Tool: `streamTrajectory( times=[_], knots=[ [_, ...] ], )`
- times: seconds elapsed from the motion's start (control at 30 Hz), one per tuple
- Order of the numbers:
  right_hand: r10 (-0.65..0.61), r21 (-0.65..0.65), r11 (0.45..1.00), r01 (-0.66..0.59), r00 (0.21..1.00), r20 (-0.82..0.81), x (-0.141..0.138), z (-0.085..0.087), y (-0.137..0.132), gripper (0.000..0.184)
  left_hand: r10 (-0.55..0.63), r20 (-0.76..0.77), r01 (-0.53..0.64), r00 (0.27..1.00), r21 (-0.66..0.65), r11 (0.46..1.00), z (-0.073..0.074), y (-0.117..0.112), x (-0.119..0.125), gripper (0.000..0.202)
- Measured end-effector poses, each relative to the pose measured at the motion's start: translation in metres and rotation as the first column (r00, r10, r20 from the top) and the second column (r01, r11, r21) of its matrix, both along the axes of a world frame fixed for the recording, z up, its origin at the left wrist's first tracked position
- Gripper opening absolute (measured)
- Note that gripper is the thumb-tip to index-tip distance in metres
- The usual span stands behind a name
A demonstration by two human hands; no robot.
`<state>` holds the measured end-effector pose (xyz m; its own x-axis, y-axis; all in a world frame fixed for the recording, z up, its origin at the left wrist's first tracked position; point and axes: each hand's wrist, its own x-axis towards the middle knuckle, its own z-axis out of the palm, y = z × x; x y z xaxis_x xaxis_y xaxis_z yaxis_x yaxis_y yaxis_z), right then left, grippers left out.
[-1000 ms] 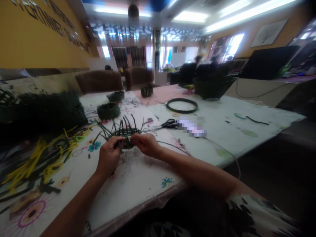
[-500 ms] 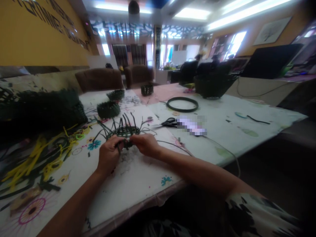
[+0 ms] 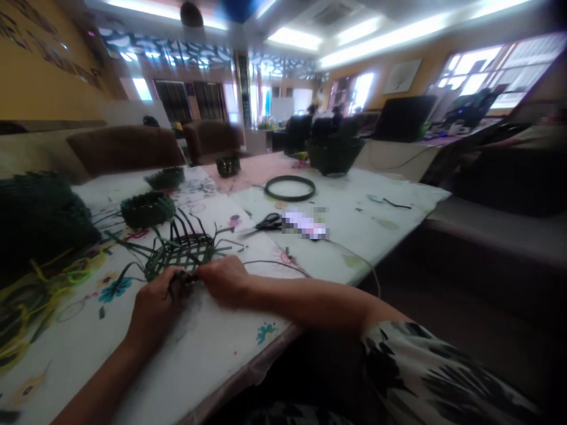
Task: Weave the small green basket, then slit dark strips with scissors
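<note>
Between my hands is a half-woven basket (image 3: pixel 183 254) of dark green strips, with loose strip ends sticking out around its rim. My left hand (image 3: pixel 157 295) is closed on the near edge of the basket. Close beside it, the fingers of my right hand (image 3: pixel 224 280) pinch the same near edge, where a dark strip runs. The exact strip under the fingertips is partly hidden. Black-handled scissors (image 3: pixel 268 223) lie beyond my right hand, next to a phone-like object with a blurred-out screen (image 3: pixel 305 224) and its cable.
Small woven green baskets (image 3: pixel 148 209) stand behind the work. Farther off are a dark ring (image 3: pixel 290 188) and a large dark basket (image 3: pixel 334 154). A big dark woven piece (image 3: pixel 42 215) and yellow strips (image 3: pixel 22 319) lie at left. Brown chairs (image 3: pixel 128 147) line the far side.
The camera view has turned right, so the scene sits further left. The basket now tilts to show its open lattice, and both hands still hold its near edge.
</note>
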<state>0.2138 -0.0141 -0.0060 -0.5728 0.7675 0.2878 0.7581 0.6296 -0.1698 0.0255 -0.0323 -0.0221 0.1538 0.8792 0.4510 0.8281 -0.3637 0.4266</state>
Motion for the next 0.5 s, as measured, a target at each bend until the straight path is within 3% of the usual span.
streamTrajectory(
  times=[0.2,0.37,0.5],
  knots=[
    [0.008,0.016,1.0,-0.008,1.0,0.005,-0.0018,-0.0054,0.0025,0.02,-0.089,-0.028,0.091,0.996,0.082,0.992,-0.0021,0.0014,-0.0011,0.02],
    [0.015,0.072,0.997,-0.015,1.0,-0.011,0.0004,-0.0093,0.0033,0.02,-0.025,-0.131,0.041,0.991,0.119,0.992,0.0025,-0.0016,0.0013,0.017],
    [0.011,0.15,0.989,-0.005,0.999,-0.038,0.0027,-0.0083,0.0053,0.023,0.05,-0.097,-0.037,0.994,0.128,0.991,0.0075,0.0013,-0.0067,0.016]
  ],
)
